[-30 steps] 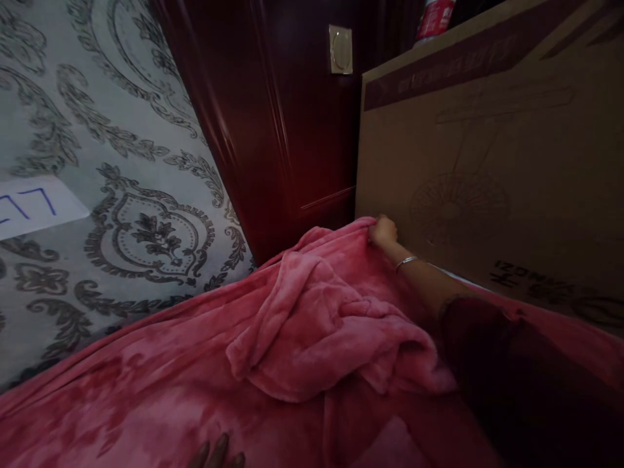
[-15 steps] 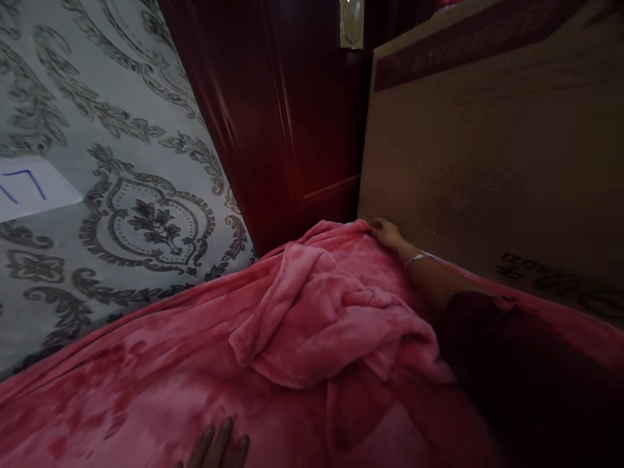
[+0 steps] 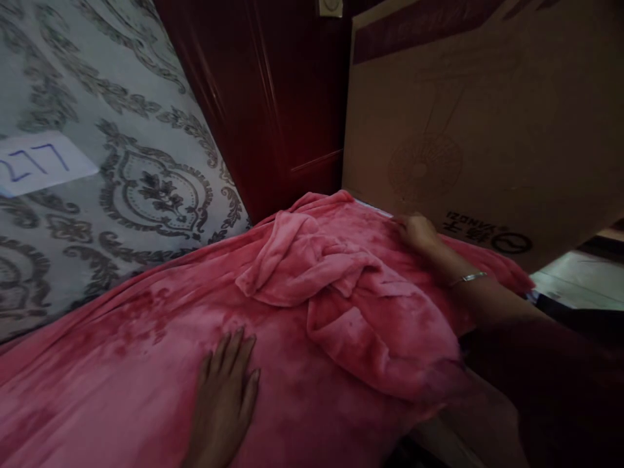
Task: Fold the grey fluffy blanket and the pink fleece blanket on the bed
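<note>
Bunched fold [image 3: 316, 266] lies between your hands.
Your left hand [image 3: 224, 393] is spread on the pink blanket [image 3: 131, 383]; right hand [image 3: 418, 233], nearer the edge, curls, hold unclear.

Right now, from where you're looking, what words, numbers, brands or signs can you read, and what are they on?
"277": in blue on the white paper.
"YANGZI": upside down on the box, slightly blurred.
Round logo: also on the box, with no letters I can read.
Characters beside the logo: too blurred to quote surely.
Band atop the box: its lettering is too blurred to read.
</note>
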`<state>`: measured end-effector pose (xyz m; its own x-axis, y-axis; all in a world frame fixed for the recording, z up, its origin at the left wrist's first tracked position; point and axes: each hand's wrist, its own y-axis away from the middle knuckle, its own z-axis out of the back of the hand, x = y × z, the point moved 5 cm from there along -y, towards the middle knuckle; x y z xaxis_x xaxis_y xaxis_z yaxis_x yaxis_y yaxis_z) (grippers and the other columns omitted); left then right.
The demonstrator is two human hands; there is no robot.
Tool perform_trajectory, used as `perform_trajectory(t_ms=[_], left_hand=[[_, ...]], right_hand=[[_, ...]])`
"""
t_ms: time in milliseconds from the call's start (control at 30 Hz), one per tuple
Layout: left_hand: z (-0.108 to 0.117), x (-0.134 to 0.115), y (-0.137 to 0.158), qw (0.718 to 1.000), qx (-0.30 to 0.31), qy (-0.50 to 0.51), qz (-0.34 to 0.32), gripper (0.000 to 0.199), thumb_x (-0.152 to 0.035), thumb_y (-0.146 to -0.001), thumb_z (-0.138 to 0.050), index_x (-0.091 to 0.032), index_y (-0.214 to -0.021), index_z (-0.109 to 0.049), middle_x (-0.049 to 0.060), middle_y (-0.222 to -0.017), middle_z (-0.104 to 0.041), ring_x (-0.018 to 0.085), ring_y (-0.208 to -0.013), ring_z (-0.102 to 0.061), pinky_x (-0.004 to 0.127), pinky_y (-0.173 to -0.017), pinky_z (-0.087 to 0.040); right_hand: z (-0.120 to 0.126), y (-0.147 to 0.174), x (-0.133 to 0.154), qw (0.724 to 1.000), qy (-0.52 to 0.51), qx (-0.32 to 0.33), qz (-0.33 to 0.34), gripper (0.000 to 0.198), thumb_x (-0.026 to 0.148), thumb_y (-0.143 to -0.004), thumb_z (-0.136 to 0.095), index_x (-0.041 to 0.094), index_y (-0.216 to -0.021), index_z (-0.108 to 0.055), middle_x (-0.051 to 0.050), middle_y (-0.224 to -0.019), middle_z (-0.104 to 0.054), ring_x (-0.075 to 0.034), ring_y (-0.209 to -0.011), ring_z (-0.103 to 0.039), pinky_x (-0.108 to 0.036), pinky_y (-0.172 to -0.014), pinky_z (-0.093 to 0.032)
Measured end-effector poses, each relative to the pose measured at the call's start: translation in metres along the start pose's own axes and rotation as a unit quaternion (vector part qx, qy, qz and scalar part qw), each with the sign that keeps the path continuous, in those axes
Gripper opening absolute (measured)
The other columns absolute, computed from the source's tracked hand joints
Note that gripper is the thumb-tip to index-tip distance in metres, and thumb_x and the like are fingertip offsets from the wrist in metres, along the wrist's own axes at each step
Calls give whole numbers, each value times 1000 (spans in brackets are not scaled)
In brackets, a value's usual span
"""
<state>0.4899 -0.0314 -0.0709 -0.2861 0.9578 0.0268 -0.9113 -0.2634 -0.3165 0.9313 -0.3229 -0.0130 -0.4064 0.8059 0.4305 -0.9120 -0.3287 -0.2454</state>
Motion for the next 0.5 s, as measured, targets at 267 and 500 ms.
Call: perform_trajectory(t_ms=[267, 500], left_hand=[[12, -12, -7, 998, 57, 12, 26, 52, -33, -99, -41, -18, -146, -55, 14, -156, -48, 33, -146, -41, 58, -118, -32], [16, -16, -12, 997, 69, 14, 29, 52, -32, -99, -39, -15, -146, -55, 16, -158, -45, 34, -146, -41, 58, -117, -32]], right_hand=[[-1, 162, 156, 912, -122, 175, 352, 61, 41, -88, -66, 30, -147, -54, -7, -138, -63, -28, -112, -64, -40, -96, -51], [-25, 152, 141, 975, -75, 162, 134, 31, 19, -66, -80, 22, -97, -77, -4, -98, -73, -20, -83, -65, -27, -75, -50]])
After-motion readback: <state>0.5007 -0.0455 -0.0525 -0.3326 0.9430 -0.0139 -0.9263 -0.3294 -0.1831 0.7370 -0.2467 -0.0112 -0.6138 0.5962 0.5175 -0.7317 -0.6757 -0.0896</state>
